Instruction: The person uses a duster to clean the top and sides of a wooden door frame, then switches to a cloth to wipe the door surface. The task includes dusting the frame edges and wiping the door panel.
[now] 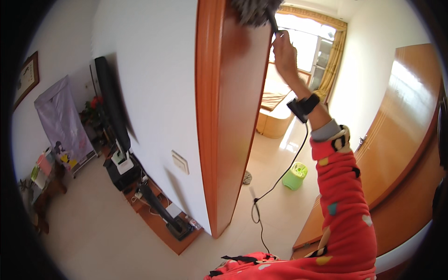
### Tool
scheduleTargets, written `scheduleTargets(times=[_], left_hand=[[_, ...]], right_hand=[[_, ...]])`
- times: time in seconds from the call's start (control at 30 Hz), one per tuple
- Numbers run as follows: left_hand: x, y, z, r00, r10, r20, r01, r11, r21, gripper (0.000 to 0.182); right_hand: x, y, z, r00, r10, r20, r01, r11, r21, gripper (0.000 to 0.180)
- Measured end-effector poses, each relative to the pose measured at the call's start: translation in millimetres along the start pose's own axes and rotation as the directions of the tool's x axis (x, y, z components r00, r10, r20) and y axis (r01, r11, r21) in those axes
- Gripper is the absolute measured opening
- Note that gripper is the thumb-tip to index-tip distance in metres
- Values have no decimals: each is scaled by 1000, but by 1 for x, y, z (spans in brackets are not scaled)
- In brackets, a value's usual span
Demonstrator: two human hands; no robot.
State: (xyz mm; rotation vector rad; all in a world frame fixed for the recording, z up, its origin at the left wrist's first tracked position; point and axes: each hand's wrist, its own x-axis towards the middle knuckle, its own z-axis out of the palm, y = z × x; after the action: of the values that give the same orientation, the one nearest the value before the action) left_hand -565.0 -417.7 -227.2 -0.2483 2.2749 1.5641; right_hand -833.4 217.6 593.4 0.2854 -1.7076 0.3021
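Note:
My right hand [286, 52] is raised high, its fingers wrapped around the dark handle [272, 21] of a grey fluffy duster [254, 12]. The duster's head is partly cut off by the top of the picture. It is up against the upper part of a reddish-brown wooden door frame [235, 115], though I cannot tell how firmly it touches. A black strap with a small device [303, 106] is around my right wrist, and a black cable [293, 161] hangs from it. My left hand is out of view.
Left of the frame, a white wall carries a switch plate [180, 162] and a flat television [112, 101]. A low wooden stand [168, 224] juts out below. An open wooden door [395, 129] stands at right. A green plastic stool [295, 176] is on the tiled floor.

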Motion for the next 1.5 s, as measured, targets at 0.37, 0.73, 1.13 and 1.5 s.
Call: scheduleTargets(times=[0.37,0.73,1.13,1.5], left_hand=[[35,24,-9,951,306,40,-300,886,353,31],[86,115,27,820,-18,572,-122,971,205,23],[62,368,185,588,139,797,-250,968,16,41],[57,425,352,286,58,956,527,824,-207,43]], right_hand=[[-194,0,-33,802,150,578,-15,973,-232,28],[-512,-99,-161,374,604,704,-366,793,-486,28],[-646,-152,-294,-89,979,185,-735,61,-675,37],[-695,-142,-335,-364,931,38,-924,-355,-140,38]])
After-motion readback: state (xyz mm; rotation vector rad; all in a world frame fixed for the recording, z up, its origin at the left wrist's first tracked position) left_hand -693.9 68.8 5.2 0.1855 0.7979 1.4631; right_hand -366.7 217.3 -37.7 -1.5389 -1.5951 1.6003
